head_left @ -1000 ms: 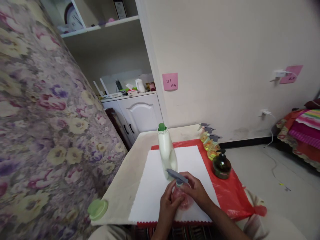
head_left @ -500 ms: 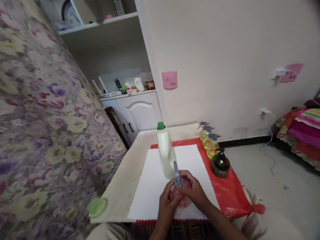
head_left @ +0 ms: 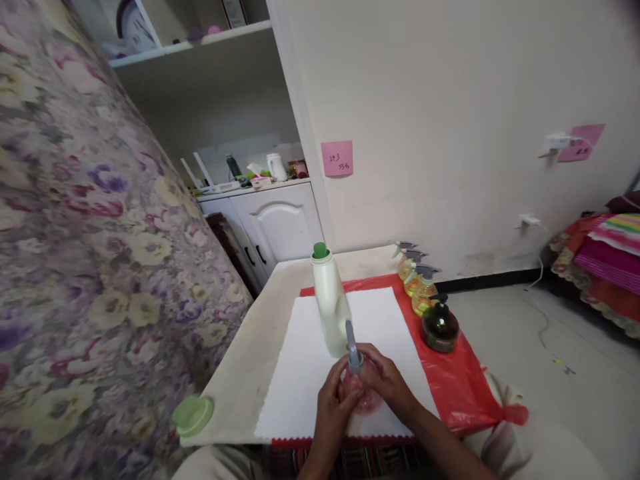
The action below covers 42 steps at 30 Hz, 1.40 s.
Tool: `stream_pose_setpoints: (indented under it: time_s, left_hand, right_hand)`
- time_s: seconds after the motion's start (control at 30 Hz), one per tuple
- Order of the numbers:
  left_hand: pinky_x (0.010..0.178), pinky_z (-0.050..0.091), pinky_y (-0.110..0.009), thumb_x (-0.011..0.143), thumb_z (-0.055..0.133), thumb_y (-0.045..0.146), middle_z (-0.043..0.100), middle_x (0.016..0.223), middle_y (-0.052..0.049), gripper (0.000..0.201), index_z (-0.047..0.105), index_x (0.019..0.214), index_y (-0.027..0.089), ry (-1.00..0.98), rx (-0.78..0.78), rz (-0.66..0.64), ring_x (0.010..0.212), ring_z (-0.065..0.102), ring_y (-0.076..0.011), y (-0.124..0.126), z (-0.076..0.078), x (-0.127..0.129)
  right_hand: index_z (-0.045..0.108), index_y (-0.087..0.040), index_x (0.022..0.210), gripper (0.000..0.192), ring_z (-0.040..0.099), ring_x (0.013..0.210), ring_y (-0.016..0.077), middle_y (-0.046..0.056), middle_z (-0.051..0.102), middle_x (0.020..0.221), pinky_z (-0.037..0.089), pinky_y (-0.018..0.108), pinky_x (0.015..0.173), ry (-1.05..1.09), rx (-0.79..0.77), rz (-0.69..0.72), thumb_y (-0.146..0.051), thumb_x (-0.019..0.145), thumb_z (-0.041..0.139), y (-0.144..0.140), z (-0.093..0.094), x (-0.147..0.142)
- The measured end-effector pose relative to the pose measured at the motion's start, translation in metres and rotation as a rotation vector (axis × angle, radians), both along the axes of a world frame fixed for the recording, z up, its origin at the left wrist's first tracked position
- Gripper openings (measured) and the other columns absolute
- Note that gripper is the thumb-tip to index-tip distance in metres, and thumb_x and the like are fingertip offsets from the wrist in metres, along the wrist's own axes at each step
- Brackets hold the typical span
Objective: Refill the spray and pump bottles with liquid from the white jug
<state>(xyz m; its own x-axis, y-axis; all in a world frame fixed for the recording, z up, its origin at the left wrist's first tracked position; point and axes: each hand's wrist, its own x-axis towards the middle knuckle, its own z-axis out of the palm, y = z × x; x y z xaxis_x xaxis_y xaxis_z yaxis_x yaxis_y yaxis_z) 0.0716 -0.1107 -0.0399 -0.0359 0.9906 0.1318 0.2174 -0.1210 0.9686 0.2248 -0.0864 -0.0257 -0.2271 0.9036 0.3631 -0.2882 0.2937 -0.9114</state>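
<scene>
A small pink spray bottle (head_left: 369, 399) stands on a white mat (head_left: 305, 363) near the table's front edge. My left hand (head_left: 335, 395) wraps the bottle's body from the left. My right hand (head_left: 383, 379) grips its neck, just below the grey trigger head (head_left: 353, 347), which points away from me. A tall white bottle with a green neck (head_left: 330, 303) stands open right behind my hands.
Three yellow spray bottles (head_left: 416, 279) and a dark round pump bottle (head_left: 440, 325) line the red sheet (head_left: 463, 387) on the right. A green cap (head_left: 193, 415) lies at the table's front left corner. A floral mattress (head_left: 90, 253) leans along the left. White cabinet (head_left: 280, 223) behind.
The grey trigger head has turned from pointing left and sideways to pointing away from me. Both hands have stayed on the pink bottle.
</scene>
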Motion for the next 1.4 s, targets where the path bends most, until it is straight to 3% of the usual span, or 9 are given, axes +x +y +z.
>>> stream_pose_setpoints:
  time_s: [0.1,0.3,0.47,0.6,0.7,0.87,1.03,1.23,1.4]
  left_hand:
    - [0.089,0.049,-0.036,0.065,0.073,0.028,0.071,0.1,-0.005,0.059,0.062,0.123,0.02,-0.004,0.0,-0.004,0.096,0.062,-0.0249,0.0,-0.001,0.0]
    - [0.089,0.049,-0.036,0.066,0.073,0.028,0.071,0.095,-0.004,0.06,0.061,0.124,0.021,0.005,-0.006,-0.016,0.094,0.062,-0.0245,0.001,-0.001,-0.001]
    - [0.089,0.05,-0.036,0.065,0.074,0.028,0.071,0.093,-0.004,0.06,0.062,0.123,0.02,0.008,-0.009,-0.002,0.095,0.062,-0.0247,0.001,0.001,0.0]
    - [0.09,0.049,-0.035,0.065,0.074,0.028,0.071,0.098,-0.004,0.06,0.062,0.123,0.021,0.003,0.003,-0.008,0.099,0.061,-0.0255,0.001,0.0,0.001]
    - [0.09,0.049,-0.036,0.065,0.074,0.03,0.071,0.101,-0.005,0.06,0.062,0.123,0.021,-0.001,0.012,-0.01,0.101,0.061,-0.026,0.001,-0.001,0.0]
    - [0.089,0.05,-0.036,0.066,0.072,0.028,0.072,0.096,-0.004,0.059,0.061,0.124,0.021,0.009,-0.005,-0.021,0.096,0.062,-0.025,0.001,0.0,0.0]
    - [0.088,0.05,-0.036,0.065,0.072,0.028,0.072,0.091,-0.003,0.059,0.062,0.123,0.02,0.013,0.002,-0.02,0.095,0.062,-0.025,0.001,0.001,0.0]
    - [0.087,0.049,-0.035,0.066,0.073,0.028,0.071,0.09,-0.004,0.059,0.062,0.123,0.02,-0.015,-0.009,-0.011,0.094,0.062,-0.0247,0.0,0.001,0.001]
    - [0.086,0.049,-0.035,0.066,0.073,0.029,0.071,0.09,-0.004,0.058,0.062,0.122,0.019,-0.014,-0.017,-0.01,0.092,0.062,-0.0242,-0.002,0.003,0.001]
  right_hand:
    - [0.063,-0.023,0.112,0.033,0.056,0.114,0.0257,0.008,0.062,0.116,0.041,0.041,0.101,-0.011,0.019,0.022,-0.04,0.084,0.06,0.002,-0.002,0.002]
    - [0.063,-0.023,0.108,0.041,0.055,0.114,0.0269,0.007,0.06,0.117,0.043,0.04,0.099,0.029,-0.007,-0.058,-0.04,0.073,0.072,0.004,-0.007,-0.001]
    - [0.061,-0.022,0.114,0.032,0.057,0.112,0.0243,0.007,0.062,0.115,0.042,0.039,0.099,-0.026,0.03,-0.014,-0.037,0.085,0.059,0.0,-0.004,0.003]
    - [0.063,-0.023,0.106,0.031,0.058,0.109,0.0251,0.006,0.064,0.11,0.043,0.038,0.097,0.037,-0.014,-0.067,-0.033,0.077,0.069,0.0,-0.008,-0.001]
    - [0.06,-0.024,0.11,0.039,0.056,0.112,0.0261,0.006,0.062,0.115,0.042,0.039,0.099,0.05,-0.01,-0.101,-0.032,0.073,0.072,-0.001,-0.01,-0.004]
    - [0.06,-0.024,0.116,0.033,0.054,0.116,0.0241,0.007,0.06,0.119,0.04,0.039,0.102,-0.034,0.05,-0.074,-0.034,0.085,0.059,-0.004,-0.005,-0.001]
    - [0.063,-0.023,0.108,0.034,0.056,0.112,0.0254,0.006,0.062,0.112,0.043,0.038,0.099,0.006,-0.004,-0.159,-0.036,0.076,0.069,-0.007,-0.002,-0.005]
    - [0.059,-0.023,0.118,0.033,0.055,0.115,0.0247,0.007,0.061,0.118,0.041,0.039,0.101,-0.022,0.029,-0.086,-0.039,0.089,0.053,-0.011,-0.002,-0.005]
    - [0.062,-0.022,0.108,0.035,0.06,0.105,0.0262,0.007,0.066,0.106,0.045,0.04,0.096,0.018,-0.039,-0.13,-0.04,0.079,0.066,-0.009,-0.002,-0.006]
